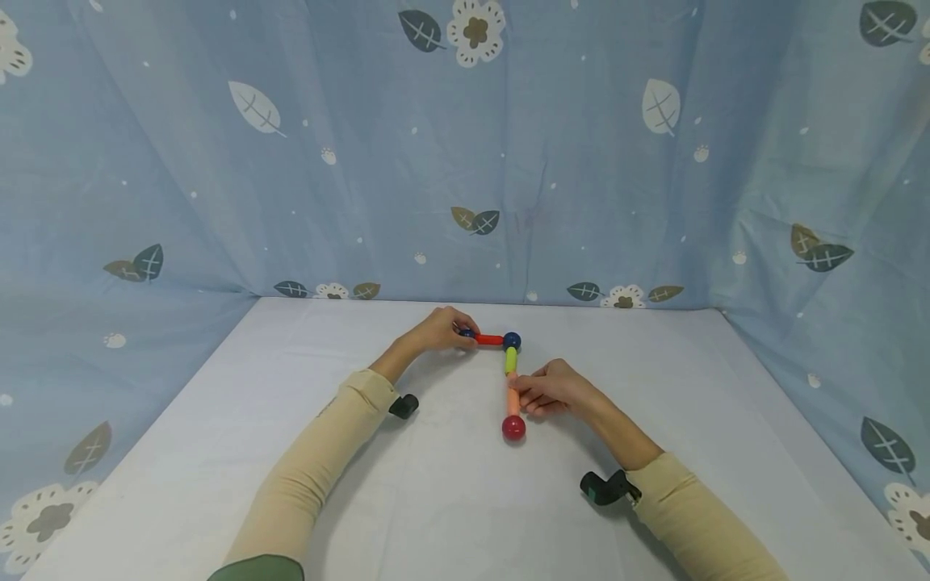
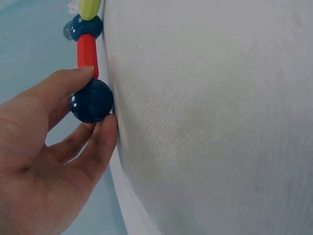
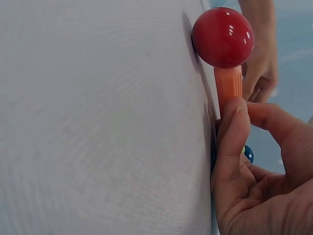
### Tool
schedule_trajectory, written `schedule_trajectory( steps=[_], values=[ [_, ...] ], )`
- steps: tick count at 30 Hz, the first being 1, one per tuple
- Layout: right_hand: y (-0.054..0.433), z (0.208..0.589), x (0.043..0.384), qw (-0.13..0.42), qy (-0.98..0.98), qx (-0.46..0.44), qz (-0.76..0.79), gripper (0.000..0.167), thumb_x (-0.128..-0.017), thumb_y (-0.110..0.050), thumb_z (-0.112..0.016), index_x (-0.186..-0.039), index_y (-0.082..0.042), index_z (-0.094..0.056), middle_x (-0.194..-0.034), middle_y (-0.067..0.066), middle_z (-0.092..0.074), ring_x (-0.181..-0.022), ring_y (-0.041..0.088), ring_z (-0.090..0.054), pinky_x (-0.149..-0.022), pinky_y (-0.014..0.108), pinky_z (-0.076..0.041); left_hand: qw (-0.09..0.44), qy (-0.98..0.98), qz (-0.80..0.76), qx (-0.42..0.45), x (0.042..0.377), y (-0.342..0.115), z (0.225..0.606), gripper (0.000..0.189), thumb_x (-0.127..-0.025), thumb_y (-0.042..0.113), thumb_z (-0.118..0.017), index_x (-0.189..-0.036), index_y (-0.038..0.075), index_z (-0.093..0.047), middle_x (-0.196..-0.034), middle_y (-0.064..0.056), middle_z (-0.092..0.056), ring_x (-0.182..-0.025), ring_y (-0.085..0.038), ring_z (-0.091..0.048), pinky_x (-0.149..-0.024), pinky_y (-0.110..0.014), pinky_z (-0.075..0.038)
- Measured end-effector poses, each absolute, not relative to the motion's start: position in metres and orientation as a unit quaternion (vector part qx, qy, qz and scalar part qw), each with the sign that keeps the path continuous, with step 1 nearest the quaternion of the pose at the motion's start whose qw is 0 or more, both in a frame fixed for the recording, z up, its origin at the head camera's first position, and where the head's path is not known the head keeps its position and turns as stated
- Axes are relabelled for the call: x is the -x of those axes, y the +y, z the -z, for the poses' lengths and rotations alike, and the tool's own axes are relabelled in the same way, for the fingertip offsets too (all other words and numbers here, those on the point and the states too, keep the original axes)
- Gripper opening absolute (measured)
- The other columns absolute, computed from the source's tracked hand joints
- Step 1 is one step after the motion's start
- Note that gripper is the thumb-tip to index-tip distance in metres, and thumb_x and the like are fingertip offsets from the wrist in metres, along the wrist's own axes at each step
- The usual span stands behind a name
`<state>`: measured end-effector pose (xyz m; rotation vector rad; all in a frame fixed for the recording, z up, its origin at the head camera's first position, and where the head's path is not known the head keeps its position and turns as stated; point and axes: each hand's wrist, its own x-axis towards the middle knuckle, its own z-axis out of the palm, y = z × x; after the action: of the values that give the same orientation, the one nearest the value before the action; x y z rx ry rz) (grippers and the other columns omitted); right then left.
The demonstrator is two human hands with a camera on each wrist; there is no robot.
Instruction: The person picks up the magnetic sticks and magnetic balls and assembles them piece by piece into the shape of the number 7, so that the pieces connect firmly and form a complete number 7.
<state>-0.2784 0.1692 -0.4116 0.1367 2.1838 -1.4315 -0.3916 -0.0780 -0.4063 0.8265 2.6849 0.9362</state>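
An L-shaped chain of toy rods and balls lies on the white cloth. Its far leg is a red rod [image 1: 490, 340] between two dark blue balls, one at the corner [image 1: 512, 340] and one at the left end [image 2: 92, 101]. From the corner a lime green rod [image 1: 512, 361] runs toward me, followed by an orange rod [image 1: 513, 395] with a red ball [image 3: 223, 37] at the near end. My left hand [image 1: 440, 329] pinches the left-end blue ball between thumb and fingers. My right hand [image 1: 561, 389] pinches the orange rod from the right.
White cloth [image 1: 450, 500] covers the table. A blue curtain [image 1: 407, 161] with leaf and flower prints hangs behind it and along both sides. Black wrist devices stick out from the left sleeve [image 1: 305, 460] and the right sleeve [image 1: 697, 516].
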Motion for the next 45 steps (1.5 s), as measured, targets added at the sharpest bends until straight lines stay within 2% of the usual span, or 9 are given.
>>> schedule_trajectory(
  steps=[4, 10, 13, 15, 19, 25, 29, 35, 45],
  values=[
    [0.169, 0.41, 0.276, 0.26, 0.805, -0.044, 0.531, 0.034, -0.089, -0.033, -0.071, -0.088, 0.001, -0.072, -0.062, 0.001, -0.066, -0.051, 0.005, -0.061, -0.052, 0.016, -0.052, 0.09, 0.902, -0.312, -0.284, 0.39, -0.076, 0.407, 0.024, -0.087, 0.019, -0.075, -0.11, 0.011, -0.073, -0.098, -0.005, -0.073, -0.075, -0.012, -0.063, -0.069, -0.022, -0.051],
    [0.17, 0.412, 0.276, 0.258, 0.807, -0.044, 0.529, 0.034, -0.089, -0.034, -0.071, -0.084, 0.0, -0.072, -0.062, 0.001, -0.066, -0.051, 0.006, -0.061, -0.052, 0.017, -0.052, 0.039, 0.917, -0.248, -0.311, 0.386, -0.069, 0.407, 0.04, -0.086, 0.023, -0.076, -0.123, 0.009, -0.067, -0.118, -0.008, -0.067, -0.109, -0.022, -0.059, -0.097, -0.037, -0.05],
    [0.169, 0.413, 0.277, 0.258, 0.807, -0.046, 0.529, 0.033, -0.089, -0.033, -0.071, -0.083, -0.001, -0.072, -0.062, 0.001, -0.066, -0.052, 0.006, -0.061, -0.052, 0.017, -0.052, -0.002, 0.92, -0.233, -0.316, 0.382, -0.064, 0.406, 0.043, -0.086, 0.026, -0.076, -0.125, 0.01, -0.066, -0.124, -0.008, -0.063, -0.119, -0.025, -0.054, -0.104, -0.041, -0.045],
    [0.169, 0.413, 0.277, 0.256, 0.807, -0.045, 0.53, 0.033, -0.089, -0.033, -0.071, -0.083, -0.001, -0.072, -0.062, 0.001, -0.066, -0.052, 0.006, -0.06, -0.052, 0.017, -0.052, -0.023, 0.914, -0.239, -0.328, 0.38, -0.061, 0.403, 0.039, -0.087, 0.025, -0.075, -0.123, 0.009, -0.067, -0.121, -0.008, -0.064, -0.116, -0.024, -0.055, -0.101, -0.04, -0.047],
    [0.169, 0.413, 0.278, 0.251, 0.808, -0.045, 0.53, 0.033, -0.089, -0.033, -0.071, -0.082, -0.001, -0.071, -0.062, 0.001, -0.066, -0.051, 0.006, -0.06, -0.051, 0.017, -0.052, -0.033, 0.896, -0.257, -0.361, 0.377, -0.054, 0.4, 0.029, -0.089, 0.018, -0.073, -0.115, 0.008, -0.071, -0.104, -0.006, -0.07, -0.094, -0.018, -0.063, -0.084, -0.03, -0.053],
    [0.17, 0.414, 0.279, 0.251, 0.809, -0.042, 0.529, 0.032, -0.089, -0.033, -0.071, -0.083, -0.001, -0.071, -0.062, 0.001, -0.066, -0.051, 0.006, -0.06, -0.051, 0.017, -0.052, 0.013, 0.877, -0.28, -0.389, 0.375, -0.048, 0.399, 0.022, -0.092, 0.012, -0.068, -0.114, 0.01, -0.072, -0.094, -0.005, -0.074, -0.076, -0.007, -0.061, -0.071, -0.019, -0.051],
    [0.171, 0.414, 0.278, 0.25, 0.806, -0.035, 0.535, 0.032, -0.089, -0.033, -0.071, -0.083, -0.001, -0.071, -0.062, 0.001, -0.066, -0.051, 0.005, -0.06, -0.051, 0.017, -0.052, 0.086, 0.859, -0.297, -0.408, 0.372, -0.043, 0.401, 0.027, -0.095, 0.006, -0.061, -0.122, 0.009, -0.069, -0.099, -0.011, -0.074, -0.072, -0.01, -0.058, -0.065, -0.017, -0.047],
    [0.172, 0.415, 0.276, 0.247, 0.806, -0.027, 0.537, 0.034, -0.089, -0.034, -0.07, -0.083, -0.001, -0.072, -0.063, 0.001, -0.067, -0.052, 0.006, -0.061, -0.051, 0.017, -0.052, 0.177, 0.842, -0.317, -0.399, 0.366, -0.039, 0.403, 0.038, -0.096, -0.005, -0.052, -0.129, 0.008, -0.064, -0.105, -0.014, -0.072, -0.076, -0.015, -0.061, -0.062, -0.017, -0.046],
    [0.172, 0.416, 0.277, 0.245, 0.811, -0.024, 0.531, 0.036, -0.089, -0.036, -0.07, -0.083, -0.001, -0.071, -0.063, 0.001, -0.066, -0.052, 0.006, -0.06, -0.051, 0.017, -0.051, 0.202, 0.84, -0.294, -0.41, 0.368, -0.033, 0.408, 0.043, -0.093, -0.004, -0.058, -0.131, 0.013, -0.064, -0.109, -0.01, -0.064, -0.057, -0.007, -0.046, -0.058, -0.017, -0.042]
  ],
)
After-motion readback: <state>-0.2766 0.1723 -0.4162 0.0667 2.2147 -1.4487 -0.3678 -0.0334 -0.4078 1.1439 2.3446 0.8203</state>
